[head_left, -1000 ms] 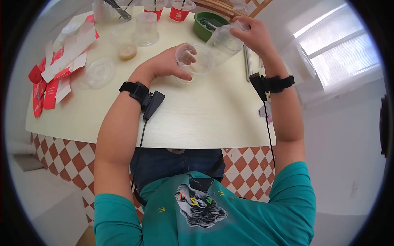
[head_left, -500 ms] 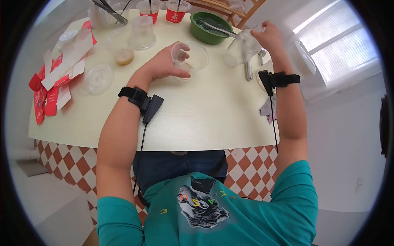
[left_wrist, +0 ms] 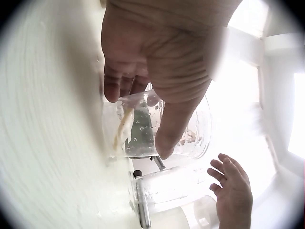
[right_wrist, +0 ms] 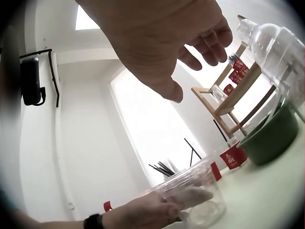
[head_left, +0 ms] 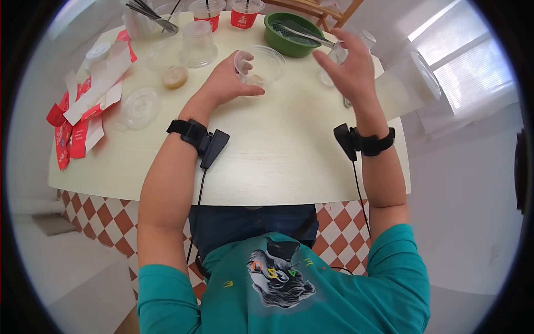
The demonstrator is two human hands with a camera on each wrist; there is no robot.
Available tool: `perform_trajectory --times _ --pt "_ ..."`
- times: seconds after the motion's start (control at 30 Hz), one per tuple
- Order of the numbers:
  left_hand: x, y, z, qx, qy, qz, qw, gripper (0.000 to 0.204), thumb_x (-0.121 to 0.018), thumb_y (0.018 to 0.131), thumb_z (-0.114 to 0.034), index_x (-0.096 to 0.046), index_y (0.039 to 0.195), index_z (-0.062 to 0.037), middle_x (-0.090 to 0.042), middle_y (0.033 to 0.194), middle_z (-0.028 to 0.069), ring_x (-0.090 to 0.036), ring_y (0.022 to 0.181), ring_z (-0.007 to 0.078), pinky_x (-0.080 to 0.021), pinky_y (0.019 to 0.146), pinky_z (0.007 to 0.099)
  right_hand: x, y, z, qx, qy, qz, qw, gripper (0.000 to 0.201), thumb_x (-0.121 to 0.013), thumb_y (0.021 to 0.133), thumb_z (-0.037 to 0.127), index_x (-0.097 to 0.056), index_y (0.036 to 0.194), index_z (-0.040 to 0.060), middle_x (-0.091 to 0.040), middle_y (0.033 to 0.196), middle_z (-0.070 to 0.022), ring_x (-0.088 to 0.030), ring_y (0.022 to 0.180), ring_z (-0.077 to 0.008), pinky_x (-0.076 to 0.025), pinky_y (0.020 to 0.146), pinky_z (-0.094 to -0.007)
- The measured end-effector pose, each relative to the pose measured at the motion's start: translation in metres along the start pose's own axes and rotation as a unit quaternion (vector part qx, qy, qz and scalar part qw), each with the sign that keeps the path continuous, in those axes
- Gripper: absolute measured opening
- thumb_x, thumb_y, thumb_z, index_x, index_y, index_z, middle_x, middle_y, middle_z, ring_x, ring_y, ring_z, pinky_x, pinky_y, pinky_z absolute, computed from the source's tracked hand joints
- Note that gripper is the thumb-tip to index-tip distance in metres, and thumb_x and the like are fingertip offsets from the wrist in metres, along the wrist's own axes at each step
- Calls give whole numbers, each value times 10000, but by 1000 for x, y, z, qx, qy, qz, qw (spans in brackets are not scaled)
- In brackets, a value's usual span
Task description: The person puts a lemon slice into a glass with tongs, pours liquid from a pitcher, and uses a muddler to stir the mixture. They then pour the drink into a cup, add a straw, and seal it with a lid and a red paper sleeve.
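My left hand point(head_left: 224, 83) has its fingers and thumb curled round a wide clear plastic cup point(head_left: 271, 65), which stands on the table with droplets on its wall and something pale inside, seen in the left wrist view point(left_wrist: 125, 129). My right hand point(head_left: 354, 69) is raised with spread fingers and holds nothing. Beside and partly behind it in the head view stands a clear bottle-shaped vessel point(head_left: 337, 54); the right wrist view shows its narrow neck and rounded shoulder point(right_wrist: 272, 45), apart from the fingers point(right_wrist: 209, 47).
A green bowl point(head_left: 289, 44) with dark contents and a metal utensil stands at the back right. Two red-labelled cups point(head_left: 243, 18), an upturned clear cup point(head_left: 198, 53), a small tan-filled tub point(head_left: 174, 77), clear lids point(head_left: 140, 107) and torn red-white packaging point(head_left: 92, 97) occupy the back and left.
My right hand has set the clear vessel down on the right, by the green bowl, and let go of it. The left hand keeps its hold on the cup.
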State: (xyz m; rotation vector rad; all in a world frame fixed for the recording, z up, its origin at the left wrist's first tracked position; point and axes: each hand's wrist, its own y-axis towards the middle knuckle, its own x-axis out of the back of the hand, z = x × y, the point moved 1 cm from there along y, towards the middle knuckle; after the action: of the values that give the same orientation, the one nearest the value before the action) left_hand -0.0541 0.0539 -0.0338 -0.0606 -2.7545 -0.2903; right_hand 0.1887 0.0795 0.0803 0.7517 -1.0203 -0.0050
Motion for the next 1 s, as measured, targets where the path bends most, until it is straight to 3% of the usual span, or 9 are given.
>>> perform_trajectory --times 0.1,0.2,0.3,0.57,0.77,0.87,0.93,1.0 --pt "-1 -2 -5 16 5 4 1000 796 -856 575 -154 -470 1261 -34 -561 1149 115 -544 1101 219 -457 934 328 -40 -19 18 -41 164 158 973 907 -816 640 386 -421 1347 -21 -483 1330 -210 -494 1203 -328 -420 996 -391" --pt "-2 -3 -7 28 -13 15 999 796 -845 593 -115 -457 1284 -37 -547 1154 104 -547 1097 208 -489 902 320 -69 -22 21 27 167 148 974 1040 -843 603 355 -304 1414 -12 -447 1356 -236 -454 1251 -345 -397 1029 -388" --pt "-1 -7 -13 35 -39 29 998 789 -829 615 -77 -447 1304 -41 -539 1160 98 -550 1087 196 -517 866 312 -77 -16 22 -12 199 174 964 1087 -854 586 318 -254 1434 -3 -411 1384 -244 -427 1275 -356 -386 1042 -395" --pt "-2 -4 -14 48 -19 56 997 786 -828 617 -80 -457 1309 -45 -543 1175 88 -554 1085 193 -524 850 319 -78 -15 8 -3 202 198 959 1047 -837 584 313 -296 1413 -25 -460 1332 -235 -464 1236 -342 -410 1017 -374" --pt "22 -17 -40 43 113 30 992 754 -818 613 -162 -475 1273 -37 -596 1127 110 -592 1042 223 -521 818 334 -80 -15 10 0 164 185 969 962 -809 598 332 -375 1366 -54 -489 1288 -223 -487 1205 -331 -432 988 -364" --pt "39 -36 -60 44 168 -8 985 676 -816 628 -190 -519 1214 -31 -624 1074 102 -609 958 205 -521 784 326 -83 -18 11 6 147 172 974 949 -802 601 329 -383 1360 -57 -504 1252 -217 -501 1174 -335 -444 968 -370" --pt "56 -55 -77 40 245 -51 967 552 -814 637 -210 -581 1097 -13 -642 960 81 -602 827 179 -515 733 316 -80 -17 12 12 139 162 977 948 -800 603 328 -381 1361 -57 -511 1232 -213 -508 1154 -336 -450 955 -374" --pt "78 -76 -83 51 265 -56 961 493 -812 641 -214 -592 1032 -7 -638 917 71 -584 778 170 -506 703 312 -74 -16 14 -14 128 213 969 933 -798 646 297 -348 1392 -34 -469 1341 -207 -464 1247 -307 -388 1034 -357"
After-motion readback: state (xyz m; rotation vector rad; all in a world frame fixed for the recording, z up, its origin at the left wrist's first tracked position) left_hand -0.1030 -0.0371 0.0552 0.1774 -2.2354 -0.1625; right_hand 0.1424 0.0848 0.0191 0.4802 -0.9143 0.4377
